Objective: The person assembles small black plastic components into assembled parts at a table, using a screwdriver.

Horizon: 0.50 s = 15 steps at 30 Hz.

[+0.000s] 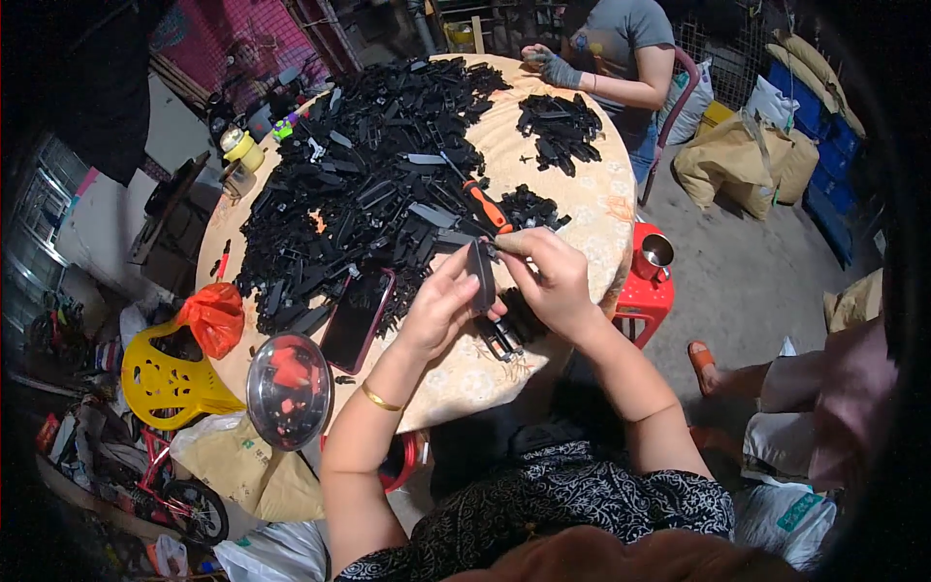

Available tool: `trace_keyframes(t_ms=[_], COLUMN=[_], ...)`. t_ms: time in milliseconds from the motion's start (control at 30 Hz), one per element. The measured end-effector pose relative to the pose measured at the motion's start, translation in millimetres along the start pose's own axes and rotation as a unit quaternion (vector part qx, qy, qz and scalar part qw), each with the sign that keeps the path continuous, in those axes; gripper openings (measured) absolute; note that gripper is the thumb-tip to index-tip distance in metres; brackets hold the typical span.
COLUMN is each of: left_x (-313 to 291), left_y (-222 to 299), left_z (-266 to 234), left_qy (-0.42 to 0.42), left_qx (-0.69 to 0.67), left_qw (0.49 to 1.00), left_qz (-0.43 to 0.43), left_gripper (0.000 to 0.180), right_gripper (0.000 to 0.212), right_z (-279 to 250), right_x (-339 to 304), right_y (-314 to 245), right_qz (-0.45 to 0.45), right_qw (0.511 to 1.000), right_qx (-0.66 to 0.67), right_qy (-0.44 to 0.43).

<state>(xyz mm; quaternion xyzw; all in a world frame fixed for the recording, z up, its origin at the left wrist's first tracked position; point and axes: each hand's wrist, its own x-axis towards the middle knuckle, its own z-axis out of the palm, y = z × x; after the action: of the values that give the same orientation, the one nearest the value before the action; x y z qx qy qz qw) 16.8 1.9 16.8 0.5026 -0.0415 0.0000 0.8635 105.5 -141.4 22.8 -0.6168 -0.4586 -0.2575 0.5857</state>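
My left hand (438, 308) grips a long, flat black plastic part (482, 276), thumb on its face and fingers behind it. The fingers of my right hand (555, 276) are pinched at the part's upper end; whatever they hold there is too small to make out. Just beyond lies a screwdriver (487, 207) with an orange and black handle, its shaft pointing into a big heap of black plastic parts (359, 194). Below my hands, a few more black pieces (502, 339) rest near the table's edge.
The round table has a patterned cloth (596, 199). On it are a phone (357, 328), a clear bowl (289, 393) with red pieces, a red bag (211, 318) and a smaller black pile (560, 131). Across, a gloved person (621, 68) works. A red stool (645, 296) holds a metal cup (654, 254).
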Motion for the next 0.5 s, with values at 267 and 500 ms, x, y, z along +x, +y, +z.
trace_keyframes(t_ms=[267, 500], left_x=[-1.1, -1.3], left_y=[-5.4, -8.4], left_z=[2.8, 0.7], left_qy=[0.007, 0.035], left_qx=[0.049, 0.056], left_qw=[0.999, 0.998], left_qz=[-0.008, -0.008], left_gripper=[0.048, 0.044], right_gripper=[0.019, 0.020], right_z=[-1.3, -2.1], right_x=[-5.0, -8.4], right_y=[2.4, -0.2], right_qz=[-0.050, -0.009], right_qw=[0.992, 0.993], right_qx=[-0.090, -0.069], right_qy=[-0.079, -0.099])
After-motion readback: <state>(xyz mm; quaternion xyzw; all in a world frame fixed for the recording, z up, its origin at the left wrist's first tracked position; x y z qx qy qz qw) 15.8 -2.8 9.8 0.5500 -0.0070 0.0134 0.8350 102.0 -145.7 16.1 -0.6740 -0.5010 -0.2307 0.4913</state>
